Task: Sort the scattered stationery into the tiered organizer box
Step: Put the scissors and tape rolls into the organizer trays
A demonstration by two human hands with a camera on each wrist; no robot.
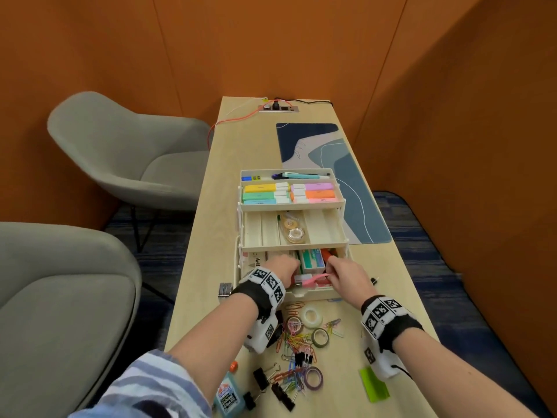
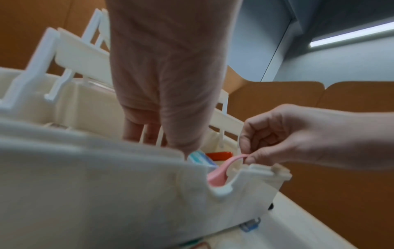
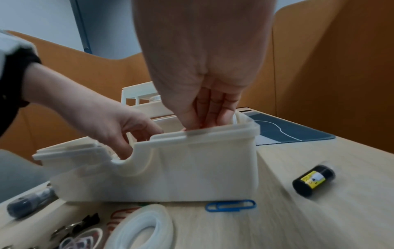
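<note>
The right hand (image 1: 346,274) pinches one pink handle (image 1: 313,280) in the bottom tier of the organizer (image 1: 294,248); the left hand (image 1: 281,268) reaches in beside it, fingers hidden, so its grip cannot be told. Above are three open tiers: six highlighters (image 1: 291,193), two correction tapes (image 1: 292,227). Four tape rolls (image 1: 312,316), clips (image 1: 294,342) and one glue bottle (image 1: 228,398) lie scattered on the table (image 1: 241,152).

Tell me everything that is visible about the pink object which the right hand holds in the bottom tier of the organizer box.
The pink looped object looks like smooth plastic, thin and curved; most of it is hidden, so what it is cannot be told. The right hand pinches its upper end between thumb and finger. Its lower end dips behind the front wall of the cream plastic tiered organizer box, near the notch in the rim. Beside it lie a teal and white carton and something red.
</note>
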